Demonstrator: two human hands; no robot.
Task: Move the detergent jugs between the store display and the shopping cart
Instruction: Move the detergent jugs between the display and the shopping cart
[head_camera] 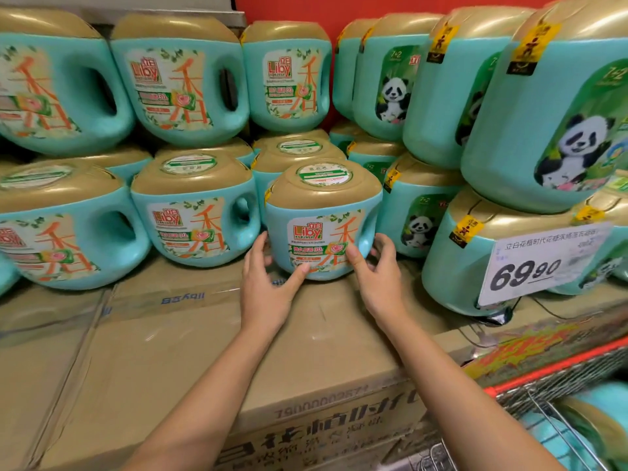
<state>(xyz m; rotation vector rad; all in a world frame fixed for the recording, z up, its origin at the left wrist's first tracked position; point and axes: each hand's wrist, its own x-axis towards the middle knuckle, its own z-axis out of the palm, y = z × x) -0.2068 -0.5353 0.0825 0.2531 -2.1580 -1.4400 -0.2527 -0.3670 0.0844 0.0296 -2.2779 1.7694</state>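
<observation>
A teal detergent jug (323,212) with a gold cap and a Liby label stands upright on the cardboard boxes (190,338) of the display, in front of the stacked rows. My left hand (268,283) holds its lower left side, thumb across the front of the base. At the lower right side my right hand (377,270) grips the jug, thumb on the label and fingers behind the handle. Another teal jug (591,426) lies in the wire shopping cart (543,402) at the bottom right.
Rows of the same jugs (190,212) are stacked two high on the left and behind. Panda-label jugs (557,107) crowd the right side, with a 69.90 price sign (540,263) in front. Bare box tops lie on the near left.
</observation>
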